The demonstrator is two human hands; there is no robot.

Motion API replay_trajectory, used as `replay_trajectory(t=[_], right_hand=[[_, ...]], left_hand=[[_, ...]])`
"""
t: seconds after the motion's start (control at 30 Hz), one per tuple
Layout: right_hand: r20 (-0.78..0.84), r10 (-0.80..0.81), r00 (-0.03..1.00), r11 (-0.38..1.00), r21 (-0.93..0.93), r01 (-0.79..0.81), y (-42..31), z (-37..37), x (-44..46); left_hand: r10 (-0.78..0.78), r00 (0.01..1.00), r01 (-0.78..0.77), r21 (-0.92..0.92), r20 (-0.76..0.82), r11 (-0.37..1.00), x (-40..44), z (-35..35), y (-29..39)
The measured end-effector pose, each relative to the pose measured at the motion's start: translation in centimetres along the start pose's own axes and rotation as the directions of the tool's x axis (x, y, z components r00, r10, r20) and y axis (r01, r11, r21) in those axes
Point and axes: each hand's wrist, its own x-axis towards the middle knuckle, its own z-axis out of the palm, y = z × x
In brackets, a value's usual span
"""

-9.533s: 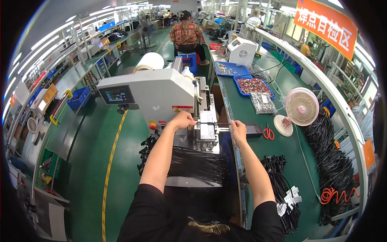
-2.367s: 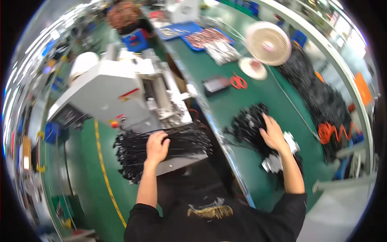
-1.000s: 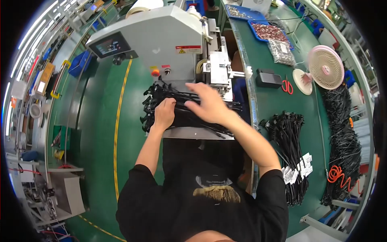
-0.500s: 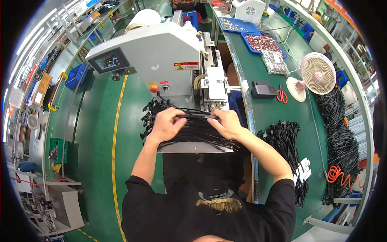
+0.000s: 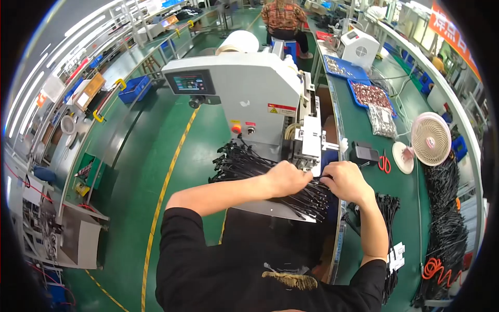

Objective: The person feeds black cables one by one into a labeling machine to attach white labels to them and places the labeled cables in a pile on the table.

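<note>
A pile of black cables (image 5: 249,167) lies on the grey shelf (image 5: 275,209) in front of the grey-white machine (image 5: 244,99). My left hand (image 5: 291,179) is closed over the right part of the pile, its fingers pinched round a black cable near the cable ends. Just to its right, my right hand (image 5: 345,181) is also closed, with a dark cable end at its fingertips. Both hands are below the machine's metal clamp block (image 5: 310,140) and slightly apart. The fingertips partly hide what they pinch.
On the green bench to the right are a black box (image 5: 364,154), red scissors (image 5: 384,162), a pink-white fan (image 5: 430,139), blue trays of small parts (image 5: 371,95), and labelled cables (image 5: 390,208). A seated person (image 5: 284,23) is beyond the machine.
Both hands have moved right along the cable pile, from its middle to the cable ends, and have closed further. The view has tilted up, showing more of the seated person.
</note>
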Motion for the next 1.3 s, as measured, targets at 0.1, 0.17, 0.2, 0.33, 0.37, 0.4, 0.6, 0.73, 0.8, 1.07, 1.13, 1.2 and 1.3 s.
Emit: replay_trajectory(t=[0.1,0.17,0.2,0.33,0.37,0.4,0.6,0.73,0.8,1.07,1.13,1.2,1.3], right_hand=[[0.121,0.002,0.993,0.981,-0.193,0.021,-0.8,0.1,0.0],[0.142,-0.028,0.989,0.975,-0.216,0.059,-1.4,0.9,0.1],[0.146,-0.053,0.988,0.972,-0.219,0.085,-1.6,1.0,0.3],[0.138,-0.102,0.985,0.956,-0.261,0.136,-2.6,-1.3,1.3],[0.095,-0.136,0.986,0.957,-0.245,0.156,-2.4,-1.4,1.6],[0.038,-0.172,0.984,0.955,-0.239,0.176,-2.3,-1.8,2.0],[-0.161,0.016,0.987,1.0,-0.023,-0.02,-3.0,-5.0,-1.5],[-0.311,0.027,0.95,0.998,-0.045,-0.043,-2.8,-5.2,-3.0],[-0.214,-0.037,0.976,0.957,-0.287,-0.027,-3.1,-5.9,-3.1],[-0.243,-0.226,0.943,0.762,-0.647,0.016,-1.4,-10.1,-2.3],[-0.415,-0.182,0.891,0.883,-0.468,-0.037,-1.3,-12.2,-2.6],[-0.507,-0.146,0.849,0.931,-0.361,-0.056,-0.4,-13.1,-3.2],[-0.617,0.182,0.766,0.983,0.128,-0.131,0.3,-13.0,-4.0]], left_hand=[[0.172,0.985,-0.168,0.183,-0.005,0.969,-0.4,1.1,0.1],[0.125,0.939,-0.172,0.124,0.32,0.977,0.0,-1.1,0.8],[0.104,0.861,-0.163,0.077,0.498,0.984,1.0,-4.5,1.0],[-0.088,0.935,0.068,0.07,0.345,0.995,3.8,-15.6,1.8],[-0.102,0.971,0.104,0.005,0.214,0.995,4.2,-17.0,1.6],[-0.001,0.998,-0.018,-0.265,-0.07,0.964,3.8,-16.1,0.4],[-0.261,0.895,-0.321,-0.928,-0.362,0.187,4.4,-6.4,1.0],[-0.082,0.996,0.01,-0.909,-0.027,0.416,5.2,-3.4,2.0],[-0.089,0.996,0.05,-0.925,0.018,0.376,5.4,-4.1,2.8],[-0.024,0.897,0.0,-0.055,-0.441,0.998,6.4,-3.6,2.3],[0.146,0.797,-0.018,0.218,-0.586,0.976,6.7,-4.2,1.7],[0.247,0.769,-0.019,0.367,-0.589,0.93,7.3,-5.5,0.6],[0.425,0.765,-0.081,0.581,-0.485,0.81,7.1,-4.8,-1.5]])
